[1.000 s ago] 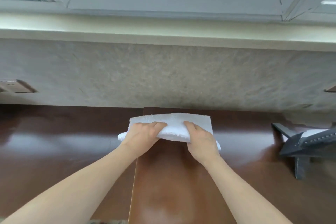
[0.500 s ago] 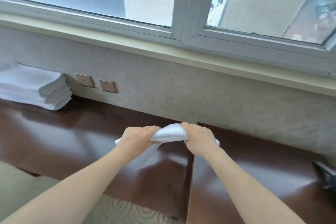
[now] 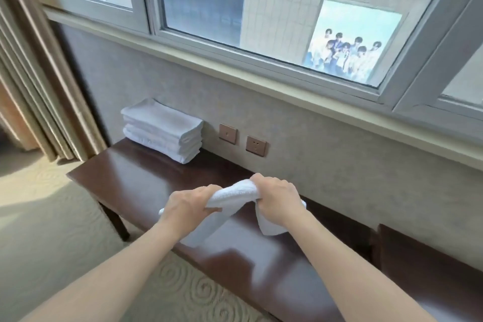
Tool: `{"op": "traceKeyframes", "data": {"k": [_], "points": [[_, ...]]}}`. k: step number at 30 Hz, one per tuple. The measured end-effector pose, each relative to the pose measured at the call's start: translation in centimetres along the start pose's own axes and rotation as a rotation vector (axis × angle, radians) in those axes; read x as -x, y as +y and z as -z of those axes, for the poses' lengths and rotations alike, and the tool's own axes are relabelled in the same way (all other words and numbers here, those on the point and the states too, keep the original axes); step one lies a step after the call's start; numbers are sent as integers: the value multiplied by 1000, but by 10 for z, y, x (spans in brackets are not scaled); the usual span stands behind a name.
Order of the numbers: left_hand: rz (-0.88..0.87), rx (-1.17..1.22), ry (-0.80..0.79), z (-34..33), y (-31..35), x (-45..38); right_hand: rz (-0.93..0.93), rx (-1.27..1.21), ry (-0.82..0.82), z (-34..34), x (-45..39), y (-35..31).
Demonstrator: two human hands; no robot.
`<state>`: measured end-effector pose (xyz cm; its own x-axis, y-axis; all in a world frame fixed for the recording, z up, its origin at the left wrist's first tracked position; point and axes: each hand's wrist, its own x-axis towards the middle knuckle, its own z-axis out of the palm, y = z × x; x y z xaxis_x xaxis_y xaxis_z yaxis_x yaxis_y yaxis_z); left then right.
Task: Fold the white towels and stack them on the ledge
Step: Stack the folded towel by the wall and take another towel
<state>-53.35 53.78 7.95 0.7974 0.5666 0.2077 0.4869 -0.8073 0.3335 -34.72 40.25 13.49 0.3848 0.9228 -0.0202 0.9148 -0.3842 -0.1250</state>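
This looks like a hotel guest room, though the view takes in only one wall of it. A long, dark, glossy wooden surface runs along the wall under a wide window with grey sliding frames. A neat stack of folded white towels, all alike, sits at its far left end. Two bronze wall plates are set in the textured wallpaper just above it: a switch and a power socket. Heavy beige pleated curtains hang at the left, and the floor is pale carpet with a swirl pattern.
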Motion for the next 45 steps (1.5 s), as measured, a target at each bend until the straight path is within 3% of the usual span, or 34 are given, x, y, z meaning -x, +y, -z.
{"op": "traceKeyframes", "data": {"k": [8,15,25,32,37,42,45], "points": [[187,51,100,17,-89,-24,93,-108,41,12,-107,-66],[336,118,-61,20,-174,-99,21,-239,64,6,-222,-87],[289,28,-103,102,-316,-239,-37,-289,30,27,-385,-101],[161,-76,-90,145,-386,-331,-63,-222,10,35,-465,-121],[52,-102,-175,139,-431,-391,-164,-97,15,21,-505,-137],[-147,-69,-163,123,-470,-446,-263,136,30,2,-531,-155],[-359,-73,-4,124,-486,-466,-259,298,230,-17,-537,-167]]}}
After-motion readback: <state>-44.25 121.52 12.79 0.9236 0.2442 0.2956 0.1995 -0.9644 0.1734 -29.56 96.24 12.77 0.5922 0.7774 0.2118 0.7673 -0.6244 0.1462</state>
